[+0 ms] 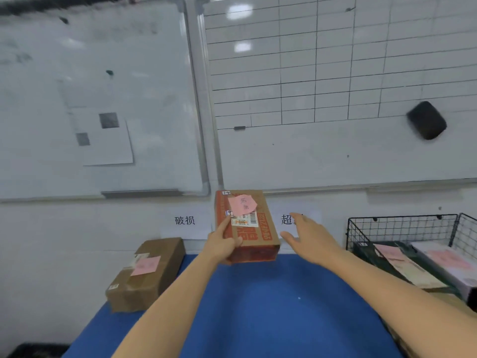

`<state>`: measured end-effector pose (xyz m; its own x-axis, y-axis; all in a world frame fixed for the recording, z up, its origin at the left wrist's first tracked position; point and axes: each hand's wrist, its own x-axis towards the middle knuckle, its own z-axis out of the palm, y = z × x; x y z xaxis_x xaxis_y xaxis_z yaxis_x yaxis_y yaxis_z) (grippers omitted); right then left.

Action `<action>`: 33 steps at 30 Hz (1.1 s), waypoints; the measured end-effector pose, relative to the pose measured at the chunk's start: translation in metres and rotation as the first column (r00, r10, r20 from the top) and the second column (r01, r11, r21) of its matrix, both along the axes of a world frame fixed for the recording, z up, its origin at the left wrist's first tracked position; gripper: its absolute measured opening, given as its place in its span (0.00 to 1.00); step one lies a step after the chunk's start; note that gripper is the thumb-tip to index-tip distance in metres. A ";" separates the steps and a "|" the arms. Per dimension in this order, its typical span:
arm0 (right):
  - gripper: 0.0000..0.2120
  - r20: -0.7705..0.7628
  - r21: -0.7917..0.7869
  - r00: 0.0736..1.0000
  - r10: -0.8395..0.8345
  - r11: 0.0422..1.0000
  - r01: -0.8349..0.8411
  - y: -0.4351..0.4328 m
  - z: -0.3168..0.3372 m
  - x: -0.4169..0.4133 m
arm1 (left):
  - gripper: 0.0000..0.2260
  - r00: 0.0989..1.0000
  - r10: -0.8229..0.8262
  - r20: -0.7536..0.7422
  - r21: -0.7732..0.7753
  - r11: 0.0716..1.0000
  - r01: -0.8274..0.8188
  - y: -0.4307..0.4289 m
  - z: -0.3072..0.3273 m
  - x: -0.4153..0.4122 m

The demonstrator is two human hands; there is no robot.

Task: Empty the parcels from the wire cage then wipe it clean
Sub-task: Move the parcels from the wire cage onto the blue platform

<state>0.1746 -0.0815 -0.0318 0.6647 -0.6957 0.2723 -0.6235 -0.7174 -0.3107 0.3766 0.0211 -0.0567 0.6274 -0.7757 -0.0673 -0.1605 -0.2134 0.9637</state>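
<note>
On the blue table (258, 311) a brown taped box (147, 275) with a pink note lies at the left edge. At the right, the black wire cage (400, 228) holds flat parcels (410, 270) bearing pink notes, lying side by side. Farther on, the left hand (223, 245) grips an orange printed box (249, 228), tilted up over the table's far edge. The right hand (308, 235) is spread with straight fingers just beside it, not touching. Behind hang two whiteboards (335, 86).
</note>
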 end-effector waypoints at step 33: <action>0.24 -0.153 0.119 0.975 0.163 0.982 -0.146 0.026 -0.090 0.208 | 0.31 0.980 0.019 -0.200 0.212 0.977 0.025 0.026 -0.111 0.166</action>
